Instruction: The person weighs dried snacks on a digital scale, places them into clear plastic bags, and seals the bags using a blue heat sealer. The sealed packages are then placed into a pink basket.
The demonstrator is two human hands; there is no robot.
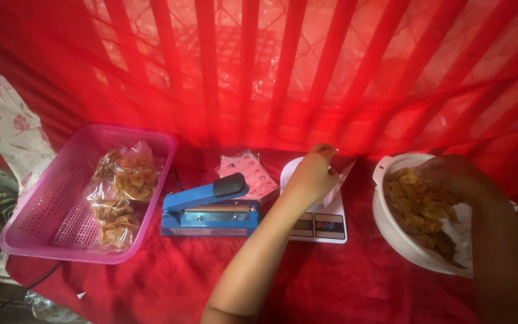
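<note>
The person's two forearms are reaching in from the bottom edge, nearest the camera, over a tabletop (169, 282) draped in red cloth. The left hand (312, 174) is sitting at about the centre of the view, its fingers (325, 150) pinching the mouth of a clear plastic bag (342, 180) that is resting on a small white kitchen scale (325, 227). At 3 o'clock the right hand (454, 174) is dipping into a white colander bowl (391, 231) filled with golden fried chips (418, 207); its fingers are curling down among the chips, though whether they are grasping any I cannot tell. Just beside the scale, toward 9 o'clock, a blue heat sealer (211, 210) is lying with its arm raised, and a pack of pink-printed bags (250, 171) is lying behind it. Farther toward 9 o'clock a pink basket (37, 216) is holding several sealed packets of chips (121, 198). A red curtain (307, 66) is hanging across 12 o'clock.
</note>
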